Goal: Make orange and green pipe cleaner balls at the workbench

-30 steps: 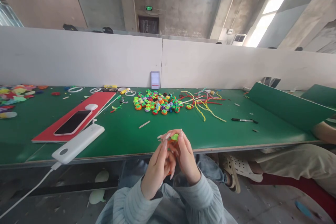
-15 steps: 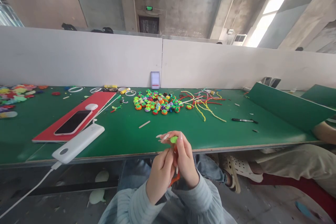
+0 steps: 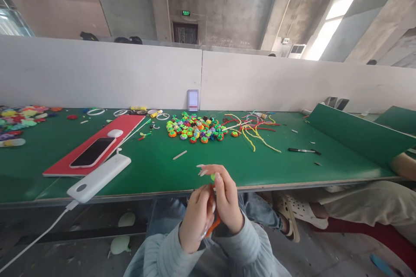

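1. A grey concrete room stands behind a low, pale partition (image 3: 146, 73); before it runs a long table with a smooth green top (image 3: 156, 173).
2. On that top sits the landmark, a heaped pile of small, multicoloured, fuzzy pieces (image 3: 195, 127).
3. Nearer the wearer than the pile, past the table's front edge, the right hand (image 3: 229, 194) is partly closed, its thumb and bent fingers around a small, rounded lime-green piece (image 3: 212, 177).
4. The left hand (image 3: 196, 218), also on the near side of the pile, is mostly closed, fingers curled in against the right hand. A bent, fuzzy orange strand (image 3: 212, 226) shows between the two; which fingers grip it is hidden.
5. Right of the pile lie tangled red, yellow and white fuzzy stems (image 3: 251, 138), and farther right a slim black pen (image 3: 304, 150).
6. Left of the pile, a flat red rectangular board (image 3: 69, 153) bears a dark-screened phone (image 3: 92, 152); a white oblong device (image 3: 99, 178) is left of the pile and nearer the wearer.
7. Just in front of the pile is a thin, pale flat stick (image 3: 180, 155).
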